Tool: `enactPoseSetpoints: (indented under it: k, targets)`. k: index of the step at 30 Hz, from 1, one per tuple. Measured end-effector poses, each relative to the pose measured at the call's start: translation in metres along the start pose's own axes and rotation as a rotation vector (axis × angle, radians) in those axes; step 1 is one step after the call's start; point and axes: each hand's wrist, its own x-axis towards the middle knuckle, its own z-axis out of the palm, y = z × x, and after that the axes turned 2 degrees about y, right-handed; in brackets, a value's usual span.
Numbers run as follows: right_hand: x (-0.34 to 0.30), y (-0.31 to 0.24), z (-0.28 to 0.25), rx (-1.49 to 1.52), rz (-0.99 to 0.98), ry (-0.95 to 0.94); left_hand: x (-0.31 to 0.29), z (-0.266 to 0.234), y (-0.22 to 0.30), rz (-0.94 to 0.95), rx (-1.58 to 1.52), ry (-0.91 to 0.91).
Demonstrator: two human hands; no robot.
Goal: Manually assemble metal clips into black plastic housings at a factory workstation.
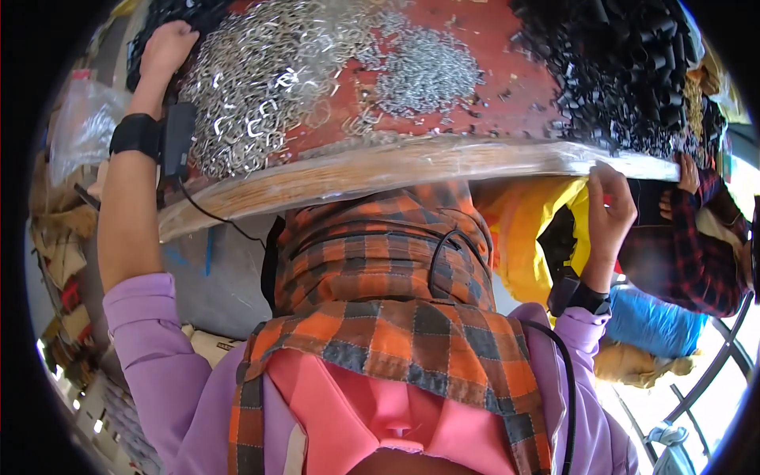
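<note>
My left hand (167, 49) is at the far left of the table, its fingers curled closed beside a dark heap of small black parts (180, 17). Whatever it may hold is hidden. A pile of shiny bent metal hooks or rings (253, 87) lies just right of that wrist. My right hand (611, 199) is at the table's front edge on the right, fingers bent and drawn together; I cannot make out anything in them. Below and left of it hangs an open yellow bag (518, 237) with dark contents.
Small silvery metal pieces (427, 71) are heaped mid-table on the red top (507, 47). Black plastic parts (625, 71) cover the right side. Clear film wraps the front edge (380, 170). At right, another person's hand (687, 176) touches the edge, near a blue sack (657, 321).
</note>
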Motion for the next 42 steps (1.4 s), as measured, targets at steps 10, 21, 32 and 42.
enactPoseSetpoints:
  k: [10,21,32,42]
  targets:
    - [0.035,-0.077,0.085,0.083,-0.309,-0.387,-0.1,-0.056,0.079,-0.177,-1.737,-0.334]
    - [0.044,-0.074,0.113,-0.096,-0.426,-0.46,-0.198,-0.049,0.171,-0.356,-2.049,-0.919]
    - [0.021,-0.104,0.096,0.863,0.241,-0.794,-0.193,-0.031,0.211,-0.046,-1.758,-0.677]
    - [0.015,-0.109,0.105,1.353,0.728,-1.03,-0.195,-0.037,0.214,0.207,-1.526,-0.43]
